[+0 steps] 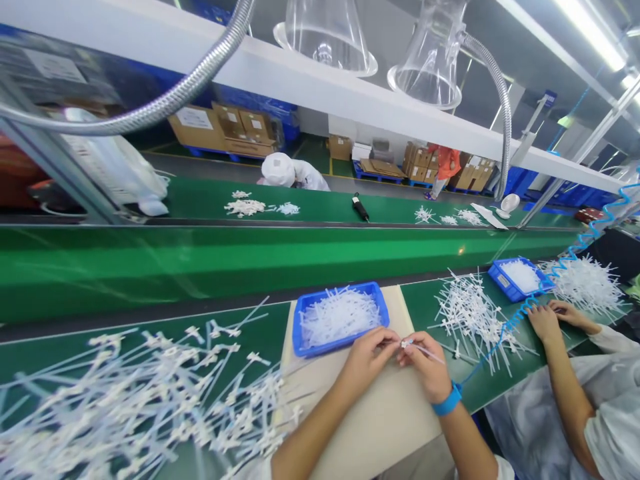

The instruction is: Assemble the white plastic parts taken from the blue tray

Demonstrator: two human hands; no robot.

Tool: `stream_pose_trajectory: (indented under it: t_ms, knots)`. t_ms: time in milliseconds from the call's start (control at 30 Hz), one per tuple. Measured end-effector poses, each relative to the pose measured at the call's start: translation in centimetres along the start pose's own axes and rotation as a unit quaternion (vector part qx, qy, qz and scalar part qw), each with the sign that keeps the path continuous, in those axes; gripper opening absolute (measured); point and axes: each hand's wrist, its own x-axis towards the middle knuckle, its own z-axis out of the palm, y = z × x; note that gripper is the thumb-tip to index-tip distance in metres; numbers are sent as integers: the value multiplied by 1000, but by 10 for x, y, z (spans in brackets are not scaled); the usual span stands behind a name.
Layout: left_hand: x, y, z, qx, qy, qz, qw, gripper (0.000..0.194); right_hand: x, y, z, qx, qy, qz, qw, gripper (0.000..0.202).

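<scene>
Close together over a beige board (380, 427), my two hands meet at a small white plastic connector (404, 344). My left hand (367, 357) is closed, its thumb and fingers pinching at the connector's left side; the exact grip is partly hidden. My right hand (427, 367) pinches the same piece from the right, and a thin translucent tube (429, 354) runs out across its fingers. Just beyond my hands sits a blue bin (296, 327) full of short translucent tubes (340, 317). A blue wristband (447, 400) circles my right wrist.
White connectors with tubes lie heaped at left (135, 393) and right (470, 313). A blue coiled cord (520, 312) passes on the right, near a co-worker's hands (545, 323) and another blue bin (507, 283). A white shelf bar (320, 73) and lamps (430, 67) hang overhead.
</scene>
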Motion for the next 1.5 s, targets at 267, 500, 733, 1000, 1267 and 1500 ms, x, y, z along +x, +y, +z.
stream_pose_trajectory:
  t_ms: [267,500,733,1000,1267,1500]
  knots:
    - [1,2,-2,-1,-20,13,1000,23,-1,-7,-1,-41,-11,4,999,31]
    - [1,3,-2,5,-23,37,999,21,-1,4,-7,-25,-12,3,1000,31]
    - [1,-1,-1,3,-25,46,999,20,-3,-1,-7,-20,-15,11,1000,26]
    - [2,-6,0,-5,-28,61,998,19,-4,-10,-2,-9,1,11,1000,27]
    - [2,-12,4,-17,-14,63,998,17,-3,-13,-2,-3,0,6,1000,25]
    - [1,-13,5,-11,-10,69,998,18,-2,-12,-2,-21,22,22,999,31]
